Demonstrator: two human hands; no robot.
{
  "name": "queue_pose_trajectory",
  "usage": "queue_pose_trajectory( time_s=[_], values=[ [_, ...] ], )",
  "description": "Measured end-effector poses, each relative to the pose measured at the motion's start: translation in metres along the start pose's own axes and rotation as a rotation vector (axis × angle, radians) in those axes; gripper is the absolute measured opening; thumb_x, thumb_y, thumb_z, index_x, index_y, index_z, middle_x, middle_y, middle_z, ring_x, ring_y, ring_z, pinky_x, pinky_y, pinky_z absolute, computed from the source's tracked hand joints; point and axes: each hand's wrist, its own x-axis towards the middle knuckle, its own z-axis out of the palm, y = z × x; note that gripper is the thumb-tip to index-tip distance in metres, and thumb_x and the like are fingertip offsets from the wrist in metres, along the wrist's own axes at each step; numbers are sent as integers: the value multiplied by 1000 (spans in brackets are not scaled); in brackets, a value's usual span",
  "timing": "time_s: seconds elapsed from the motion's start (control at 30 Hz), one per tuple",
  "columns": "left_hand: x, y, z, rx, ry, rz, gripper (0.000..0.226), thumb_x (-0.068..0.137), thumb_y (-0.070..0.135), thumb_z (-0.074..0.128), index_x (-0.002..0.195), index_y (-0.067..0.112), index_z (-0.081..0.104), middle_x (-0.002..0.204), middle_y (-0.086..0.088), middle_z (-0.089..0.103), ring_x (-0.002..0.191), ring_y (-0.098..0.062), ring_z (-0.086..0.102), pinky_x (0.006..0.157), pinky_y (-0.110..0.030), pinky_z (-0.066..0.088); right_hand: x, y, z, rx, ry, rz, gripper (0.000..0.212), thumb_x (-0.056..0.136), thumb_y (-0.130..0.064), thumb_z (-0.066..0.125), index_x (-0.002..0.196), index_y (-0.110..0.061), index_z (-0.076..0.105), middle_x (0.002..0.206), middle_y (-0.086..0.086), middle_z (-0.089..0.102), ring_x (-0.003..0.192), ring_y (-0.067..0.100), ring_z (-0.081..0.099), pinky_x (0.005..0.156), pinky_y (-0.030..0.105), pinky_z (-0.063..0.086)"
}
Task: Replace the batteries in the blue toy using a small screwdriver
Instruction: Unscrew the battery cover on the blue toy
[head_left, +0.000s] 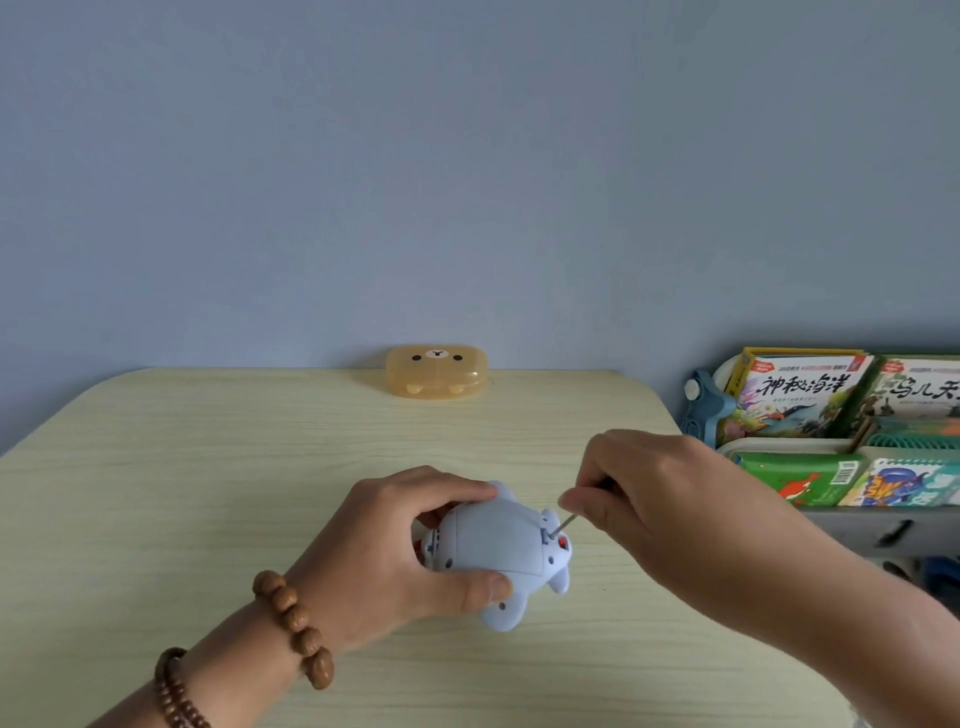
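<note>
Screw step, I'd say: left hand (410, 551) curls round the toy (493, 545), belly-up on the counter (208, 493), thumb on the near side, fingers over the far side. Right hand (649, 499) pinches the screwdriver (560, 526), tip slanting down into the toy's right end. Next move wants the tip seated square and small twists while the toy's pinned; loosening or tightening, can't tell.
</note>
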Motion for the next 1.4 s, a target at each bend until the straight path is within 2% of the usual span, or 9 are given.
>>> queue_pose_trajectory(
  time_s=[0.13,0.3,0.57,0.67,0.73,0.93,1.1,1.2,1.4],
  values=[
    [0,2,0,5,-6,-1,59,57,46,94,112,42,71,108,22,69,101,-3,66,79,-12,51,14,-9,-10,-297,-136,-47,39,101,-59,31,95,-27,52,90,-7,60,86,23,61,72,36,47],
    [-1,1,0,4,-4,-6,63,58,47,94,115,39,71,109,23,69,103,-2,66,81,-12,51,17,-10,-23,-162,-298,-37,13,100,-50,43,99,-38,44,92,-17,58,87,12,58,74,30,46],
    [-2,1,1,2,-13,-10,63,58,47,95,116,38,71,111,21,69,104,-6,66,81,-16,53,28,-11,-13,-407,-264,-65,50,98,-66,29,91,-25,57,92,-4,63,83,23,60,69,35,44],
    [-2,0,1,-13,-12,-20,63,57,48,94,115,40,71,111,22,69,102,-5,66,80,-16,54,21,-8,-20,-257,-301,-42,27,96,-60,41,104,-37,53,91,-14,57,82,12,56,68,28,41],
    [-2,-1,1,-22,-16,-32,63,57,49,94,115,39,71,109,22,69,101,-5,67,80,-17,54,20,-9,-23,-233,-306,-40,17,96,-53,48,95,-36,51,84,-13,55,75,8,53,61,25,38],
    [-3,0,2,-29,-22,-33,63,57,48,94,115,38,70,109,23,68,104,-4,66,81,-16,53,26,-9,-17,-363,-236,-57,49,94,-66,44,70,-24,53,71,-4,55,63,11,49,53,26,34],
    [-3,0,2,-26,-25,-24,63,58,47,94,116,38,70,112,22,68,104,-3,66,81,-19,55,17,-9,-21,-231,-265,-74,30,96,-64,38,113,-40,44,95,-19,59,93,14,59,71,30,38],
    [-3,0,2,-31,-19,-31,63,58,47,94,116,39,70,111,22,68,104,-4,66,80,-19,55,16,-10,-25,-234,-275,-75,16,98,-54,45,98,-38,43,86,-15,57,79,10,55,60,22,35],
    [-3,0,3,-26,-20,-18,64,57,49,93,115,38,70,111,21,69,103,-5,66,82,-17,54,23,-8,-12,-368,-215,-70,48,98,-63,35,83,-23,56,75,-3,55,71,18,53,54,28,35]
  ],
)
